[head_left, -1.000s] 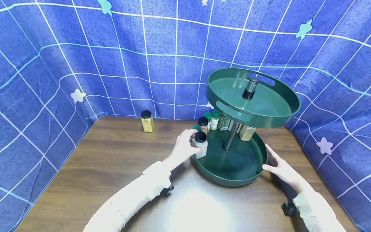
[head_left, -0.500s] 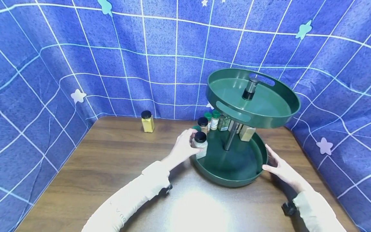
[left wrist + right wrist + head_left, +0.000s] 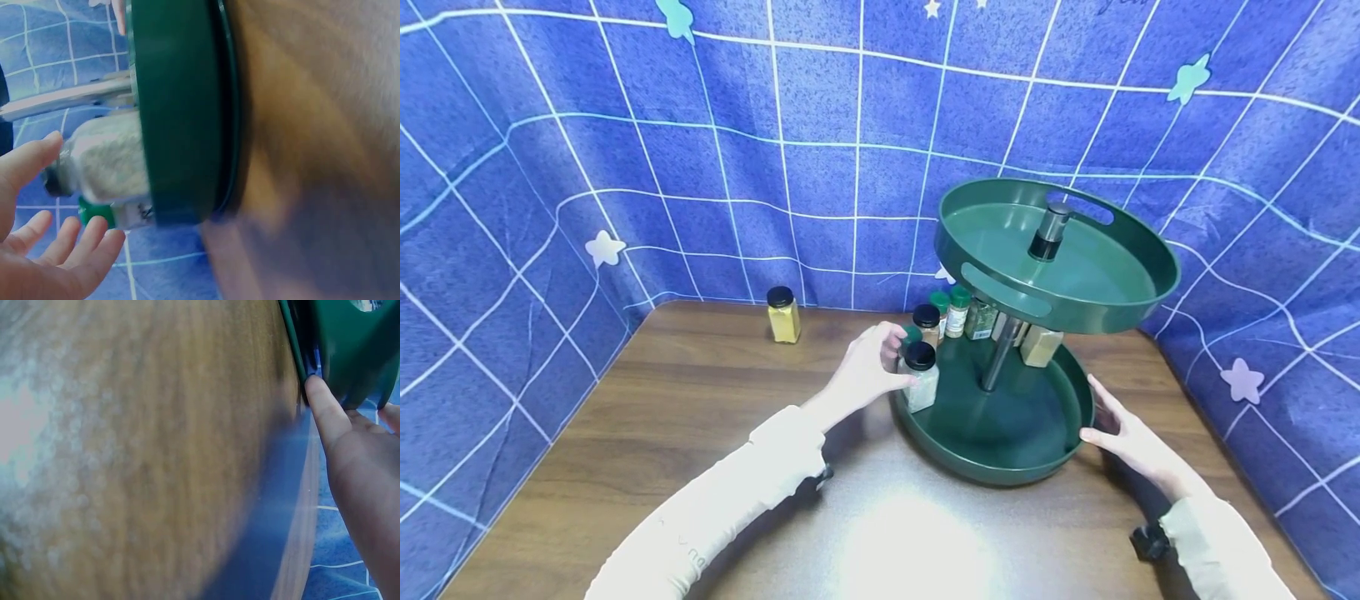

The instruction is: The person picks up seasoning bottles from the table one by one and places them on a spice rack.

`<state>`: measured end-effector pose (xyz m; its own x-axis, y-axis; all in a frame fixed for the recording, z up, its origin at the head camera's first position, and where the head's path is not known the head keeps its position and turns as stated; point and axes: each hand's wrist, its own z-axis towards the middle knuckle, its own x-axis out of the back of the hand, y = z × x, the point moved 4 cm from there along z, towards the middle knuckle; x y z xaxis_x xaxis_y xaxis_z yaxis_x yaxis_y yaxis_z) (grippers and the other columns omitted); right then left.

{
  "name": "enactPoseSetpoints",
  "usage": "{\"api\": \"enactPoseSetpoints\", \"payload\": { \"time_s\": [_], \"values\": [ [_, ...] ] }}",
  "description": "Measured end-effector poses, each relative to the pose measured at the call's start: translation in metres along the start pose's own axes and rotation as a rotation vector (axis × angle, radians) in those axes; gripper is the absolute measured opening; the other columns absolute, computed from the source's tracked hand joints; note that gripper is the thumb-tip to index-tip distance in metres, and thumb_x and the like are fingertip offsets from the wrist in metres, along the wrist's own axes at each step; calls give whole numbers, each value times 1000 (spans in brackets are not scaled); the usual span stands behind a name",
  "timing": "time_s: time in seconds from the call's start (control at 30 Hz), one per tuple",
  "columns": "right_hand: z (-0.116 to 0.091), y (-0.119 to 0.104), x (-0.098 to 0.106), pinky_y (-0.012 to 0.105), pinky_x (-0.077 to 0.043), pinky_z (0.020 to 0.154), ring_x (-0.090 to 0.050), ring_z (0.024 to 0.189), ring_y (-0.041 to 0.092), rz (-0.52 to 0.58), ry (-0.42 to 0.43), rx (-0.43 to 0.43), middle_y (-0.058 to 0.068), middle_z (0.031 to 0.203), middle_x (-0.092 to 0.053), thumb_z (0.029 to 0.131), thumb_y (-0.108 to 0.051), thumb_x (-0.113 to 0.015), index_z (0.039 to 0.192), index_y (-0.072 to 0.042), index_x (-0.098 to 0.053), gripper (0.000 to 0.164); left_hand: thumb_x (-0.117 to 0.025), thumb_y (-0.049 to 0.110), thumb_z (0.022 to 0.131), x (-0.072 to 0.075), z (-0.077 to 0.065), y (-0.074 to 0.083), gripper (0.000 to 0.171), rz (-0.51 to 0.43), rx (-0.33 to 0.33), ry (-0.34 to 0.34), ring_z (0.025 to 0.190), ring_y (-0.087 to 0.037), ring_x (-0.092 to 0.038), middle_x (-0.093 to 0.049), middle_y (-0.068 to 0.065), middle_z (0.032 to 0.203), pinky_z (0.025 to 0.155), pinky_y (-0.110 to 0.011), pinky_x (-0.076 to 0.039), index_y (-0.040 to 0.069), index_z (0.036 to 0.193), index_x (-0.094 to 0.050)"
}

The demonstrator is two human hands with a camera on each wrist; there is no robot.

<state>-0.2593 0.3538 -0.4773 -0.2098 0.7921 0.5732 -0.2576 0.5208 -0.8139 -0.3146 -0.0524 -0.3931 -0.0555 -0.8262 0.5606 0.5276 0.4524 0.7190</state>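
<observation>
On the lower tray [image 3: 1022,433] of a green two-tier turntable stands a clear jar [image 3: 922,392] of pale seasoning with a black lid. Beside its left side is my left hand [image 3: 859,367], thumb and fingers spread. In the left wrist view the fingers are apart from the jar [image 3: 112,159], with the thumb near its lid. My right hand [image 3: 1138,442] rests against the outer right wall of the lower tray. Its thumb touches the tray's lower edge in the right wrist view; the other fingers are partly hidden behind the wrist and tray.
Several spice bottles line the lower tray's back, among them a green-lidded bottle [image 3: 957,315] and a beige container [image 3: 1041,346]. Overhead sits the upper tray [image 3: 1120,267] on a metal post [image 3: 997,358]. A yellow spice jar [image 3: 785,321] stands on the wooden table [image 3: 700,400].
My left hand has let go of the clear jar; its fingers have spread and drawn back slightly left. The jar stays on the lower tray, and my right hand keeps its place.
</observation>
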Motion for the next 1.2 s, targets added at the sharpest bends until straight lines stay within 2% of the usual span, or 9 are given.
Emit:
{"api": "enactPoseSetpoints", "payload": {
  "time_s": [0.1, 0.27, 0.53, 0.73, 1.0, 1.17, 1.2],
  "values": [
    [0, 0, 1, 1, -31, 89, -32, 116, -17, 7, -2, -11, 30, 151, -18, 93, -14, -59, 153, -19, -6, 80, -88, 20, 62, 9, 3, 2, 61, 31, -10, -11, 95, -20, -60, -62, -9, 105, 86, -34, -50, 7, 113, -56],
    [0, -1, 1, 1, -31, 89, -32, 117, -17, 8, -5, -4, 31, 151, -17, 93, -13, -59, 153, -17, -6, 80, -87, 22, 64, 21, 5, 5, 61, 32, -16, -24, 96, -21, -60, -62, -12, 108, 85, -35, -50, 7, 115, -56],
    [0, 1, 1, 1, -30, 89, -31, 116, -18, 4, -2, 3, 31, 151, -17, 92, -13, -60, 153, -17, -6, 81, -81, 13, 71, 35, 6, 12, 53, 17, -76, 12, 97, -28, -61, -61, -9, 106, 87, -42, -50, 7, 117, -56],
    [0, 1, 0, 0, -29, 89, -31, 116, -19, -22, 5, 20, 31, 150, -18, 92, -12, -60, 153, -15, -7, 81, -81, 17, 71, 45, 8, 16, 56, 49, -54, 15, 101, -28, -60, -59, -8, 111, 90, -36, -48, 8, 119, -54],
    [-1, 0, 1, 1, -30, 88, -31, 115, -20, -18, 1, 14, 32, 150, -18, 92, -12, -59, 153, -16, -6, 80, -81, 21, 71, 62, 13, 18, 63, 125, -95, 17, 110, -27, -55, -58, -10, 121, 99, -37, -42, 8, 125, -52],
    [0, -1, 1, 1, -31, 88, -31, 115, -20, -21, 3, 17, 31, 150, -18, 92, -13, -60, 153, -16, -6, 81, -81, 27, 71, 75, 17, 13, 72, 169, -63, 52, 119, -27, -50, -53, -11, 129, 102, -39, -39, 11, 133, -47],
    [0, -1, 1, 1, -31, 88, -35, 120, -13, -20, 4, 17, 30, 150, -18, 92, -12, -60, 153, -16, -6, 81, -81, 27, 71, 77, 17, 11, 74, 177, -55, 66, 120, -27, -49, -52, -11, 130, 103, -40, -39, 11, 134, -46]
  ]
}}
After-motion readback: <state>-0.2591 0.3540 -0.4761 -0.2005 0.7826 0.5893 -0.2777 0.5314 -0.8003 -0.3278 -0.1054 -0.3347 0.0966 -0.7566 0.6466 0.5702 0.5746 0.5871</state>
